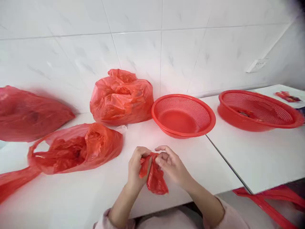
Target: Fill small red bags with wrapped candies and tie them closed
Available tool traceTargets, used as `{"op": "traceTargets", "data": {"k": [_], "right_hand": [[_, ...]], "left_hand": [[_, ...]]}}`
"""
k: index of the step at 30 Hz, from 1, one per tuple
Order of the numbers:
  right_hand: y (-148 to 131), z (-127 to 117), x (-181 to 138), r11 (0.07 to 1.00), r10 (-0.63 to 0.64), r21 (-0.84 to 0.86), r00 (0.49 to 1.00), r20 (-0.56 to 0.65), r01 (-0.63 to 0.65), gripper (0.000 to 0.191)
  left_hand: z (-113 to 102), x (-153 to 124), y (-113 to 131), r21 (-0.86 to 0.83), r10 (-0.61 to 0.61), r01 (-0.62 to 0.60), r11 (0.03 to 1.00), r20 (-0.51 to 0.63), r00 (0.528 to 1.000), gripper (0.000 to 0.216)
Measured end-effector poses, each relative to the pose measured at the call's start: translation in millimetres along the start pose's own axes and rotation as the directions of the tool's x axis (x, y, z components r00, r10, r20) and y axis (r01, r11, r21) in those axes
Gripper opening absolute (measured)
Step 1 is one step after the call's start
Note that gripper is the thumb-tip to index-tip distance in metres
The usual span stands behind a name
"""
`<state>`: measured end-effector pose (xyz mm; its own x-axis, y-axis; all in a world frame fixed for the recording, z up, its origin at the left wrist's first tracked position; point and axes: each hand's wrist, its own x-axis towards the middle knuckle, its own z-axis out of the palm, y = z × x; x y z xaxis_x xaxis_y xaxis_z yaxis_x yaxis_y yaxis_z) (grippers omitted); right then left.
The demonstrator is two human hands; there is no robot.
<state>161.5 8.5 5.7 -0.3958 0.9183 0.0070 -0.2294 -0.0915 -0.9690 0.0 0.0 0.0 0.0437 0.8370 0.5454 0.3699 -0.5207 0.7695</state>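
Note:
Both my hands meet over the near edge of a white table point(71, 197). My left hand point(136, 167) is closed round the top of a small crumpled red plastic bag point(154, 179). My right hand point(171, 163) pinches the same bag from the right, fingers curled. The bag hangs down between my hands, just above the table top. A red mesh basket point(183, 115) sits empty behind my hands.
A stuffed red bag point(122, 97) stands against the tiled wall. An open red bag point(76, 148) lies left of my hands, another red bag point(26, 114) at far left. A second, wider red basket point(258, 109) sits on the adjoining table at right. Red plastic point(269, 203) hangs below at right.

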Motion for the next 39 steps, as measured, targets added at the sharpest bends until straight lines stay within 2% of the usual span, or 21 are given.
{"op": "traceTargets", "data": {"k": [3, 6, 9, 11, 13, 14, 16, 17, 19, 20, 22, 26, 29, 30, 31, 33, 34, 36, 39], "right_hand": [[-6, -4, 2, 0.998, 0.057, -0.024, 0.996, 0.071, -0.056, 0.028], [-12, -6, 2, 0.991, 0.061, -0.125, 0.994, 0.088, -0.05, 0.022], [-20, -7, 0, 0.939, 0.022, -0.342, 0.993, 0.114, 0.018, 0.013], [-25, -9, 0, 0.832, -0.063, -0.538, 0.987, 0.15, 0.135, 0.009], [-30, -13, 0, 0.64, -0.206, -0.706, 0.953, 0.221, 0.302, 0.01], [-31, -15, 0, 0.525, -0.276, -0.762, 0.923, 0.269, 0.379, 0.012], [-30, -20, -1, 0.322, -0.36, -0.815, 0.859, 0.365, 0.481, 0.016], [-28, -22, -3, 0.257, -0.373, -0.824, 0.838, 0.398, 0.505, 0.018], [-22, -27, -8, 0.208, -0.37, -0.832, 0.829, 0.42, 0.514, 0.021], [-20, -29, -11, 0.215, -0.36, -0.834, 0.835, 0.416, 0.508, 0.021], [-18, -32, -16, 0.27, -0.328, -0.835, 0.861, 0.388, 0.479, 0.019], [-26, -28, -16, 0.431, -0.307, -0.803, 0.903, 0.3, 0.413, 0.012], [-24, -13, -7, 0.525, -0.336, -0.722, 0.89, 0.31, 0.45, 0.046], [-18, -7, -3, 0.546, -0.344, -0.696, 0.882, 0.321, 0.466, 0.048], [-11, -2, 0, 0.563, -0.352, -0.682, 0.882, 0.314, 0.467, 0.038], [4, 7, 5, 0.595, -0.355, -0.682, 0.9, 0.253, 0.426, 0.011], [11, 9, 6, 0.607, -0.355, -0.687, 0.91, 0.214, 0.399, 0.004], [17, 13, 7, 0.615, -0.359, -0.695, 0.917, 0.173, 0.372, 0.006], [8, 20, 4, 0.613, -0.365, -0.679, 0.907, 0.211, 0.405, 0.007]], "left_hand": [[-3, 1, 2, 0.016, -0.031, 0.03, 0.999, 0.055, 0.998, 0.009], [-10, 4, 7, 0.012, -0.106, 0.105, 0.994, 0.15, 0.983, 0.005], [-20, 9, 15, -0.034, -0.22, 0.241, 0.97, 0.302, 0.928, 0.011], [-25, 13, 20, -0.06, -0.295, 0.346, 0.936, 0.399, 0.868, 0.015], [-29, 15, 24, -0.05, -0.326, 0.39, 0.92, 0.457, 0.828, 0.02], [-31, 15, 24, -0.034, -0.317, 0.374, 0.927, 0.465, 0.827, 0.022], [-36, 13, 20, 0.012, -0.276, 0.301, 0.953, 0.44, 0.855, 0.026], [-39, 11, 17, 0.04, -0.248, 0.253, 0.967, 0.399, 0.883, 0.026], [-46, 5, 9, 0.108, -0.184, 0.159, 0.981, 0.29, 0.939, 0.024], [-50, 3, 6, 0.138, -0.157, 0.126, 0.982, 0.246, 0.956, 0.023], [-55, 0, 5, 0.162, -0.159, 0.125, 0.979, 0.222, 0.962, 0.021], [-54, 7, 23, 0.155, -0.27, 0.235, 0.96, 0.273, 0.923, 0.026], [-47, 16, 43, 0.143, -0.196, 0.153, 0.978, 0.365, 0.91, 0.02], [-45, 19, 48, 0.131, -0.153, 0.111, 0.985, 0.387, 0.909, 0.019], [-44, 20, 52, 0.114, -0.118, 0.08, 0.99, 0.384, 0.916, 0.02], [-46, 21, 57, 0.081, -0.101, 0.08, 0.994, 0.294, 0.951, 0.026], [-48, 21, 59, 0.064, -0.117, 0.105, 0.992, 0.225, 0.967, 0.029], [-54, 20, 63, 0.049, -0.155, 0.151, 0.987, 0.101, 0.983, 0.032], [-65, 18, 76, 0.079, -0.139, 0.138, 0.987, 0.005, 0.99, 0.033]]}}
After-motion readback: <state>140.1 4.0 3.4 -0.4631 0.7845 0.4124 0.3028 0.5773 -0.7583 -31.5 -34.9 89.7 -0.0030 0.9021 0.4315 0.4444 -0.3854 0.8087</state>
